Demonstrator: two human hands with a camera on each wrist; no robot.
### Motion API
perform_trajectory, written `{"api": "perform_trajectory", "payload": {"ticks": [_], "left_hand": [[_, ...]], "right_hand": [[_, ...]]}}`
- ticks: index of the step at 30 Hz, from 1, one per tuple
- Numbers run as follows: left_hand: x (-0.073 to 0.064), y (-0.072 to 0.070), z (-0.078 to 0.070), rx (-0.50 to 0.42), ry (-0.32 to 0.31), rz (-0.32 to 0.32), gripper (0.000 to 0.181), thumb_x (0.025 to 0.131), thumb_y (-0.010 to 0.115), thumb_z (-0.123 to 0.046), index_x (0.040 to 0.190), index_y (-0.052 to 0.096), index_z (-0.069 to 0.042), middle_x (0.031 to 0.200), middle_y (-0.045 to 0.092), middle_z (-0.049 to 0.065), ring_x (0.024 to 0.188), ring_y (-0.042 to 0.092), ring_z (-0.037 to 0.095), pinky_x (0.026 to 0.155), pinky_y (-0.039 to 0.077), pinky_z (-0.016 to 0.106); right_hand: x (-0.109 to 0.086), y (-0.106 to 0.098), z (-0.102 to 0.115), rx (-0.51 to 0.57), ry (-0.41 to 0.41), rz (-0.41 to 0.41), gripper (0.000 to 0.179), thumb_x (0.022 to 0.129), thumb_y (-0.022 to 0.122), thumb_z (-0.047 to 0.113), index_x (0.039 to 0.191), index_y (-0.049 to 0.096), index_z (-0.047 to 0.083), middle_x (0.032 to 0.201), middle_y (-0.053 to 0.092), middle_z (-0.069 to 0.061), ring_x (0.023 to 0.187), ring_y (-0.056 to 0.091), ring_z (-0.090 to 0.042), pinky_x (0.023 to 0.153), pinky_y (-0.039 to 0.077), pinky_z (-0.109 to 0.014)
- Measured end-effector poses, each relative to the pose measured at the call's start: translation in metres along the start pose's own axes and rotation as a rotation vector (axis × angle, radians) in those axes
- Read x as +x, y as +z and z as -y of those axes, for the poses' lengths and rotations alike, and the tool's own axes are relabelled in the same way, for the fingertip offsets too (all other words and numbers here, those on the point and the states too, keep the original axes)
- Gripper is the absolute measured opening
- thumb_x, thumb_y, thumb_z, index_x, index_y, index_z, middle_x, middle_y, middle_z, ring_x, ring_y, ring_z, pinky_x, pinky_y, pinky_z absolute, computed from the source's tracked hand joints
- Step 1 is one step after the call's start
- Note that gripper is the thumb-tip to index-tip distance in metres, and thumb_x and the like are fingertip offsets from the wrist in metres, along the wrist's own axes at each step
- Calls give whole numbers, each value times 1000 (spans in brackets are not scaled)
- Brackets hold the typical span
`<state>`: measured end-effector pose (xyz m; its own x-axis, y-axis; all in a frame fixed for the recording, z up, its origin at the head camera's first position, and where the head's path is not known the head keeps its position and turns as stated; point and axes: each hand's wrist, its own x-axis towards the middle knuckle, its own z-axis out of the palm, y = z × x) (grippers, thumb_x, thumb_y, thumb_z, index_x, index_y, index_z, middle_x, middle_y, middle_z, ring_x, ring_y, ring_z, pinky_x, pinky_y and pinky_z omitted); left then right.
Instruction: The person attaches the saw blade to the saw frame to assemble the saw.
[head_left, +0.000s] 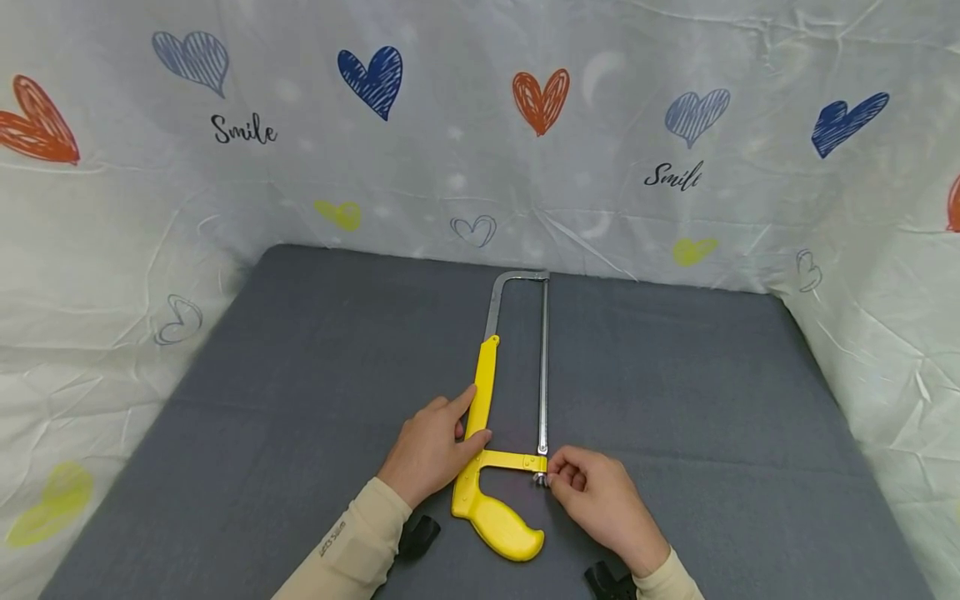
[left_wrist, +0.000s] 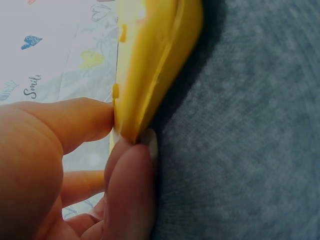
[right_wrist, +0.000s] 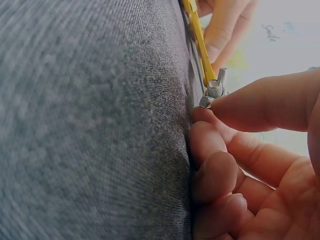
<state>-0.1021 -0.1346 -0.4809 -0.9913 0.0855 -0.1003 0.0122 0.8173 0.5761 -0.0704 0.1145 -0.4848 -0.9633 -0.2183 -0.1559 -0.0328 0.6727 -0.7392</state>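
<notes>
A hacksaw [head_left: 506, 529] with a yellow handle and a silver front bow lies flat on the grey cloth, its blade [head_left: 544, 367] side facing right. My left hand [head_left: 427, 450] holds the yellow frame just above the handle, thumb on top and fingers at its left side. In the left wrist view, thumb and fingers pinch the yellow frame [left_wrist: 150, 65]. My right hand [head_left: 600, 496] is at the lower end of the blade, where its thumb and index finger pinch the metal wing nut [right_wrist: 215, 90]. The other right fingers are curled beside the cloth.
The grey cloth [head_left: 337, 333] covers the table. White sheeting [head_left: 450, 150] printed with hearts and "Smile" rises behind and at both sides. Black wrist-camera mounts [head_left: 420, 537] sit below the wrists, close to the cloth.
</notes>
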Motion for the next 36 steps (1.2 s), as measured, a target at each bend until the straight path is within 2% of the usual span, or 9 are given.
{"api": "perform_trajectory", "payload": {"ticks": [11, 23, 27, 32, 36], "left_hand": [[2, -1, -1, 6, 7, -1, 76, 97, 82, -38, 162, 52, -13, 81, 50, 1, 63, 44, 15, 57, 33, 25], [2, -1, -3, 11, 1, 3, 76, 97, 82, -38, 162, 52, -13, 82, 51, 2, 63, 45, 15, 57, 33, 25], [2, -1, -4, 12, -3, 10, 76, 97, 82, -39, 162, 52, -13, 82, 51, 2, 63, 45, 15, 57, 33, 26], [2, 0, -3, 14, -11, 17, 77, 97, 82, -39, 162, 51, -13, 82, 51, 2, 64, 46, 16, 57, 33, 26], [1, 1, -1, 20, -17, 17, 77, 97, 82, -39, 163, 51, -14, 82, 51, 2, 63, 46, 16, 57, 34, 26]], "right_hand": [[1, -1, -1, 11, -12, -7, 17, 96, 79, 11, 87, 73, 25, 73, 61, 9, 60, 52, -8, 58, 43, -25], [0, 0, 2, -11, 22, -42, 19, 94, 79, 11, 83, 73, 25, 71, 60, 8, 59, 51, -9, 57, 42, -25], [-1, 0, 3, 2, 64, -41, 17, 94, 81, 25, 78, 74, 25, 67, 59, 8, 58, 52, -10, 55, 42, -25], [-1, 1, 2, 15, 106, -20, 34, 90, 86, 51, 73, 72, 25, 61, 56, 6, 53, 50, -12, 50, 37, -25], [1, 3, 1, 3, 95, -19, 34, 89, 86, 52, 74, 72, 25, 60, 56, 7, 52, 50, -12, 50, 37, -25]]}}
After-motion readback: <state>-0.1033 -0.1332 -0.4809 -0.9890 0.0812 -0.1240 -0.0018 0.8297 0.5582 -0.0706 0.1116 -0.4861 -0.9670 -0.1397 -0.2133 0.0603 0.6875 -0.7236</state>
